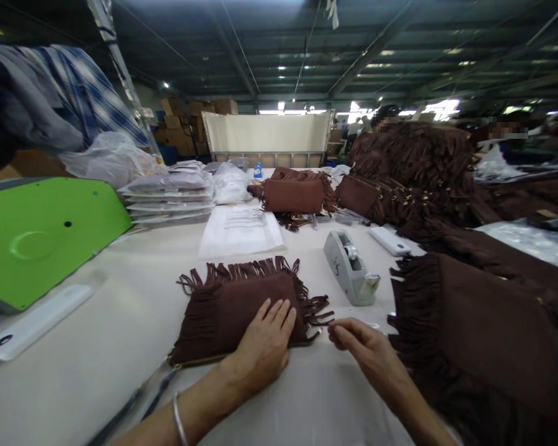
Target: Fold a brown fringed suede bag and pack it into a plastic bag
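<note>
Left hand (266, 342): palm down, fingers flat, pressing near edge of brown suede fringed pouch (242, 310) lying flat on white table (121, 347); nothing grasped. Right hand (360, 344): fingertips pinched narrow at fringe strand off pouch's right corner; hold on strand unclear. Grey tape dispenser (348, 266) just beyond. Stack of brown fringed pieces (474, 334) right of hand. Clear flat plastic bag (240, 230) behind pouch, contents indistinct.

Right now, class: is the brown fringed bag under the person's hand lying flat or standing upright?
Lying flat. The fringed bag rests broadside on the table, with the left hand pressed palm-down on it.
</note>
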`<action>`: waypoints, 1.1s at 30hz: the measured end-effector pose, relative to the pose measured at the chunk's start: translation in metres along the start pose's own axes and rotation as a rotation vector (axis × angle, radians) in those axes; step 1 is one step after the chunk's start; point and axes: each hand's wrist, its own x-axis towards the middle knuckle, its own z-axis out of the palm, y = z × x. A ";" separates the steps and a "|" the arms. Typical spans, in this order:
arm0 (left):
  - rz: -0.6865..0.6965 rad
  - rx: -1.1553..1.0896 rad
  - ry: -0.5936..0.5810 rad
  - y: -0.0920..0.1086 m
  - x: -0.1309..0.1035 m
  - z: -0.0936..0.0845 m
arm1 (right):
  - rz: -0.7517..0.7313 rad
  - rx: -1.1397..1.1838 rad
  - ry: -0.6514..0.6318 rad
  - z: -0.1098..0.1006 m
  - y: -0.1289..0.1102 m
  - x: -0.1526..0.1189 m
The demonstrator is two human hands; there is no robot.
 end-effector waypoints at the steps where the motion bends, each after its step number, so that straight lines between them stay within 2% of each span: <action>1: -0.022 0.033 -0.026 0.008 0.004 0.009 | -0.019 0.001 0.010 0.005 0.001 -0.002; 4: -0.050 0.192 -0.032 0.015 0.010 0.027 | -0.100 -0.016 0.013 0.017 0.006 -0.005; 7: 0.006 0.299 0.037 0.007 0.011 0.025 | -0.070 0.081 0.014 0.026 0.011 -0.010; 10: 0.046 0.298 0.141 -0.004 0.008 0.014 | 0.180 0.574 -0.007 0.037 0.013 -0.017; 12: 0.057 0.265 0.211 -0.011 0.006 0.006 | 0.351 0.954 -0.100 0.048 0.010 -0.021; 14: 0.064 0.227 0.268 -0.016 0.006 0.001 | 0.429 1.212 -0.234 0.064 0.001 -0.020; 16: 0.073 0.204 0.305 -0.020 0.006 -0.003 | 0.379 1.389 -0.319 0.081 -0.013 -0.011; 17: 0.080 0.202 0.318 -0.021 0.007 -0.004 | 0.322 1.471 -0.323 0.089 -0.019 -0.003; 19: 0.092 0.215 0.334 -0.022 0.007 -0.007 | 0.218 1.614 -0.281 0.101 -0.029 0.015; 21: 0.104 0.236 0.337 -0.021 0.007 -0.007 | 0.210 1.721 -0.223 0.106 -0.034 0.034; 25: 0.102 0.288 0.290 -0.017 0.003 0.001 | 0.351 1.737 -0.181 0.095 -0.032 0.061; 29: 0.079 0.239 0.191 -0.011 -0.004 0.013 | 0.373 1.563 -0.274 0.072 -0.029 0.073; 33: 0.052 0.062 0.118 -0.010 -0.004 0.006 | 0.450 1.440 -0.353 0.062 -0.022 0.086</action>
